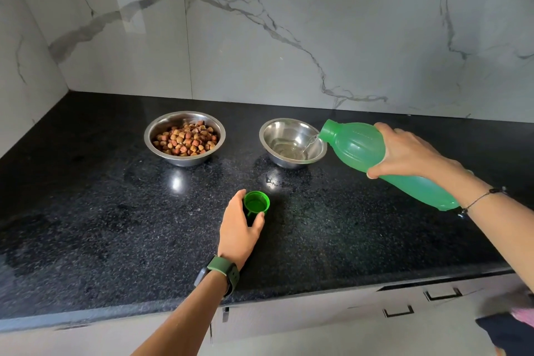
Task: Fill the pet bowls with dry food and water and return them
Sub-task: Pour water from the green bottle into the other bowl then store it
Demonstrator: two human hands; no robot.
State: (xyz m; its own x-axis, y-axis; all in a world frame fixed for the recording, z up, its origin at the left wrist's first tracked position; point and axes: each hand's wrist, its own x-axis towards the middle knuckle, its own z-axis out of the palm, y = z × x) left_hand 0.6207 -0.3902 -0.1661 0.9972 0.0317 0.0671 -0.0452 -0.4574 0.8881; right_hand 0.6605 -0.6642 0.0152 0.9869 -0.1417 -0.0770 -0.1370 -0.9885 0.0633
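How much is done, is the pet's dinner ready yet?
Nearly. The left bowl already holds dry food. The right hand is tipping the green bottle, pouring water into the right bowl, which is only partly filled. The left hand holds the bottle cap. Both bowls are still on the counter, not yet returned.

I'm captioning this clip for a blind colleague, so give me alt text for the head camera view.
A right hand tilts a green bottle, pouring water into a steel bowl on a black countertop. The left hand holds the green cap on the counter; a second steel bowl, to the left, holds dry kibble.
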